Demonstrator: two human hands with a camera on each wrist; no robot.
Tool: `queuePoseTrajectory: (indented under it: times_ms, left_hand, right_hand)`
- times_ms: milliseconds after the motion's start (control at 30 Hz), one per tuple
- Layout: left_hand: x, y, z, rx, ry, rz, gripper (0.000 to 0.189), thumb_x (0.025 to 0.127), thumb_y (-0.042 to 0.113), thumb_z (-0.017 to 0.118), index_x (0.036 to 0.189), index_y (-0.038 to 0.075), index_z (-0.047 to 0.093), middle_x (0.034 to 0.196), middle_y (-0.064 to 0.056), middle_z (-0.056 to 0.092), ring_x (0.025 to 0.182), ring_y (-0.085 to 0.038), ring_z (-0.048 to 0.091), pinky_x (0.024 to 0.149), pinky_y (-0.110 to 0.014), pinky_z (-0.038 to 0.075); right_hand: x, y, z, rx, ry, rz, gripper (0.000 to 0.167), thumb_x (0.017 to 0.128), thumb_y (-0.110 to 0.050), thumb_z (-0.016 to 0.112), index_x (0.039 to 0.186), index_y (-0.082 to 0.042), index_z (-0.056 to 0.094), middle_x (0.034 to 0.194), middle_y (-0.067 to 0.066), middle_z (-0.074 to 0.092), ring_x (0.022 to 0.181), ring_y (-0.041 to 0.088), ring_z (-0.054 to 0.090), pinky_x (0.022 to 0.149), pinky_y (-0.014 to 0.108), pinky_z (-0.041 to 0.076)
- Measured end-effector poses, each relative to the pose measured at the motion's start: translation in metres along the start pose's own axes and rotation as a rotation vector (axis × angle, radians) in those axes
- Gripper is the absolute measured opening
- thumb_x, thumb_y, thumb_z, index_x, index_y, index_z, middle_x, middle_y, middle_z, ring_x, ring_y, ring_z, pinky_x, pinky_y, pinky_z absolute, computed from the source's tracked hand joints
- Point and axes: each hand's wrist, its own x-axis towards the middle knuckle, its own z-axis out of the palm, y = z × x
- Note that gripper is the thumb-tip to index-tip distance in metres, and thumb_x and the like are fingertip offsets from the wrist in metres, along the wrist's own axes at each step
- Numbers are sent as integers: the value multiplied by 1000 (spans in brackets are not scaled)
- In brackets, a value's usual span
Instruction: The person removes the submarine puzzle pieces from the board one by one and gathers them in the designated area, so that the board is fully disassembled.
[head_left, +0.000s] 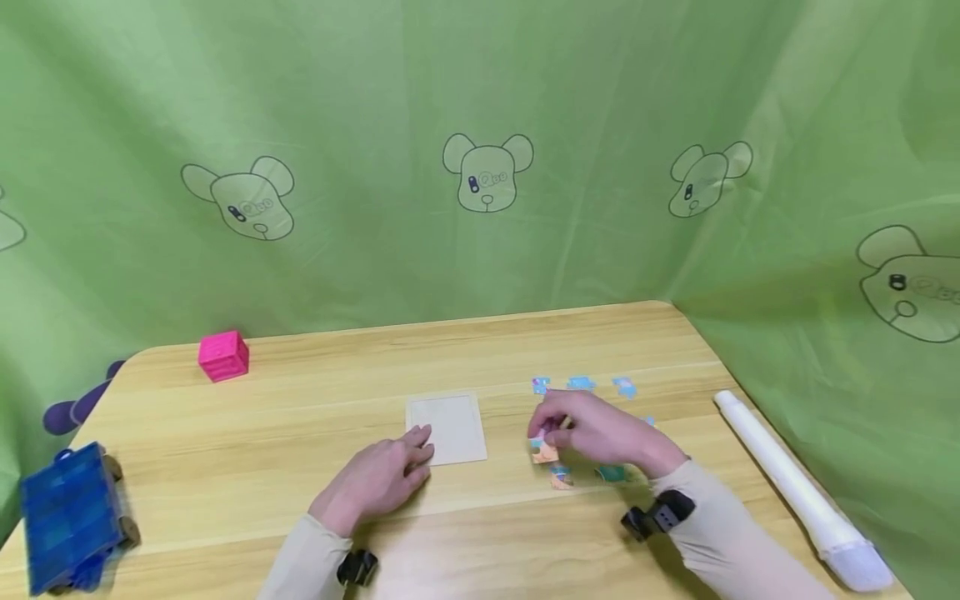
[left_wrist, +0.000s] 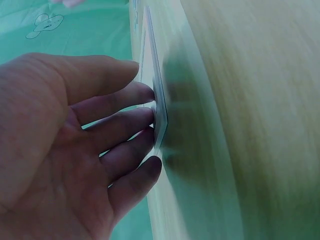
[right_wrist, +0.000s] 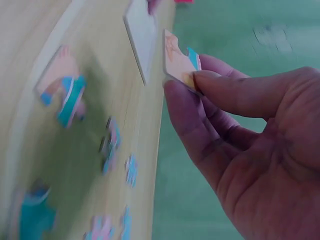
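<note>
My right hand (head_left: 600, 429) pinches a jigsaw piece (right_wrist: 177, 61) between thumb and fingertips; it is peach-coloured with a turquoise patch. In the head view this piece (head_left: 543, 451) is just right of a pale, square puzzle tray (head_left: 452, 429) with a raised border. My left hand (head_left: 382, 477) rests at the tray's lower left edge, its loosely bent fingertips (left_wrist: 146, 116) touching the border in the left wrist view. Loose jigsaw pieces lie around and under the right hand: a peach and blue one (head_left: 561, 477), a teal one (head_left: 611, 473) and several light blue ones (head_left: 581, 383) farther back.
A pink cube (head_left: 223, 356) sits near the back left edge of the wooden table. At the far left is a blue toy cart (head_left: 71, 512) with wheels. Along the right edge lies a long white tube (head_left: 795, 487). Green curtains (head_left: 360, 275) hang behind and beside the table.
</note>
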Motion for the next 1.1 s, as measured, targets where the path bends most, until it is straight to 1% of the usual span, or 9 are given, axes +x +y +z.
queuePoseTrajectory:
  times_ms: [100,233,300,367,467,567,700,867,1100]
  left_hand:
    - [0,1,-1,1,0,0,37,98,16,60,130,-3,59,150,-16,40,136,-35,39,111,-53,32]
    - [0,2,-1,0,4,-3,37,98,15,60,130,-3,60,150,-16,41,136,-35,39,111,-53,32]
    - [0,2,-1,0,4,-4,37,98,16,60,130,-3,60,150,-16,40,136,-35,39,111,-53,32]
    - [0,2,0,3,4,-4,37,98,16,60,130,-3,59,150,-17,40,136,-35,39,111,-53,31]
    - [0,2,0,5,5,-6,37,98,16,59,131,-3,59,150,-17,40,137,-35,39,111,-53,31]
    - [0,2,0,4,6,-9,37,99,16,59,131,-3,59,150,-16,40,137,-35,38,111,-53,31]
    - [0,2,1,5,1,-7,37,99,16,58,131,-3,59,150,-17,40,136,-35,39,111,-52,32]
    - [0,2,2,7,0,-5,37,99,16,58,130,-3,59,150,-17,40,136,-35,39,111,-52,31]
    - [1,2,1,16,3,-4,37,99,16,58,131,-3,59,150,-17,40,137,-35,39,111,-52,32]
  right_hand:
    - [-19,9,-11,19,17,29,19,92,3,60,101,-10,69,95,0,62,82,17,59,70,32,54]
    - [-42,20,-24,6,28,55,21,90,5,60,99,-12,69,95,0,62,81,17,58,68,31,54]
    - [-52,23,-29,4,38,59,21,89,6,61,99,-10,68,93,1,61,81,16,57,67,29,53]
    - [-61,26,-34,7,53,88,20,88,8,60,100,-8,66,91,1,61,81,16,57,66,28,53]
    - [-72,30,-39,1,78,120,20,85,10,60,99,-4,63,86,2,60,80,16,56,66,27,53]
    - [-83,38,-42,-14,91,144,21,82,11,61,95,-6,62,84,1,59,79,15,56,65,26,52]
    - [-99,55,-44,4,78,149,23,79,13,61,90,-7,62,82,2,58,75,15,55,62,25,50]
    - [-111,76,-45,49,52,172,21,81,12,61,90,-7,61,81,3,57,73,14,53,59,24,47]
    - [-114,90,-44,40,57,159,20,80,12,62,91,-6,61,81,3,57,73,14,54,60,24,47]
